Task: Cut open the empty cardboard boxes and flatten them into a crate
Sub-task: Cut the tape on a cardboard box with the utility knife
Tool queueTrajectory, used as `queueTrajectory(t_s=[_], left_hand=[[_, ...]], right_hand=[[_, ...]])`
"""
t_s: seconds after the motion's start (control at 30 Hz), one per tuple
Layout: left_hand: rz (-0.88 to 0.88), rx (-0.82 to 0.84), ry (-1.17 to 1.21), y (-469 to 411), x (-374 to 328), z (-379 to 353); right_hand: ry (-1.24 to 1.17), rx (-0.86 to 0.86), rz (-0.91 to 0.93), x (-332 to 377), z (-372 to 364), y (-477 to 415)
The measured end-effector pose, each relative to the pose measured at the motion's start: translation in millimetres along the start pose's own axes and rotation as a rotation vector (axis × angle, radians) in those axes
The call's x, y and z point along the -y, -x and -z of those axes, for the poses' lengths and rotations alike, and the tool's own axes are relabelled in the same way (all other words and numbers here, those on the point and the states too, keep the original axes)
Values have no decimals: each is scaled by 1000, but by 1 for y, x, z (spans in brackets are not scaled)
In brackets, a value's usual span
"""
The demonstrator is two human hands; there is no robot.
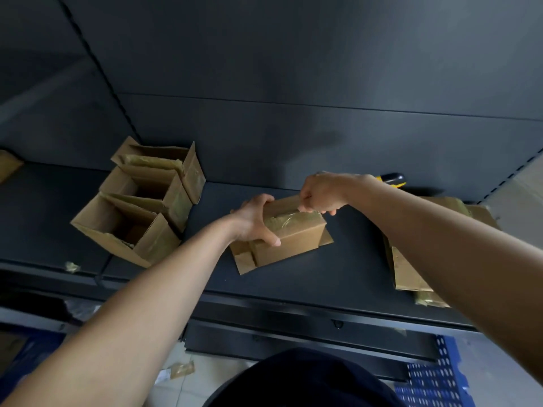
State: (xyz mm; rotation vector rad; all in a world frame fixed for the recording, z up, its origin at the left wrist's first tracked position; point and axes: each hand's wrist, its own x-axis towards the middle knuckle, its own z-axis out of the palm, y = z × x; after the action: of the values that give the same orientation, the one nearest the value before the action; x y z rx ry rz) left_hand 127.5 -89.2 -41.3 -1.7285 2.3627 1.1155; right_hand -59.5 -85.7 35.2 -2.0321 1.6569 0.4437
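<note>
A small taped cardboard box (293, 240) stands on the dark shelf (338, 277) at centre, its lower flaps spread flat beneath it. My left hand (254, 221) grips the box's left end, thumb on the front face. My right hand (320, 195) is curled at the top far edge of the box, pinching the tape or flap there. A black and yellow cutter (392, 180) lies on the shelf behind my right wrist, partly hidden.
Three open empty boxes (141, 207) stand in a row at the left of the shelf. Flattened cardboard (411, 277) lies at the right under my forearm. A blue perforated crate (435, 380) sits on the floor at lower right. Tape scraps litter the floor.
</note>
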Motion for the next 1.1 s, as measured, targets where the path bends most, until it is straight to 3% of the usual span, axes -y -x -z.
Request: queueTrajectory(t_s=[0.17, 0.4, 0.63, 0.77, 0.83, 0.93, 1.1], left_hand=[[-21, 19, -3, 2, -1, -3], [-22, 32, -105, -2, -3, 2], [28, 78, -170, -9, 0, 13], [-7, 36, -250, -11, -9, 9], [-61, -71, -296, -8, -16, 6], [-215, -209, -465, -1, -19, 0], [-308, -301, -540, 11, -6, -16]], right_hand=[[279, -39, -41, 21, -4, -17], [37, 71, -190, -35, 2, -19], [-50, -31, -401, -107, -8, 11], [-290, -221, -319, -87, -27, -2], [-630, -272, -273, -60, -36, -14], [-903, -196, -187, -37, -46, -32], [-1021, -61, -194, -43, -57, -42]])
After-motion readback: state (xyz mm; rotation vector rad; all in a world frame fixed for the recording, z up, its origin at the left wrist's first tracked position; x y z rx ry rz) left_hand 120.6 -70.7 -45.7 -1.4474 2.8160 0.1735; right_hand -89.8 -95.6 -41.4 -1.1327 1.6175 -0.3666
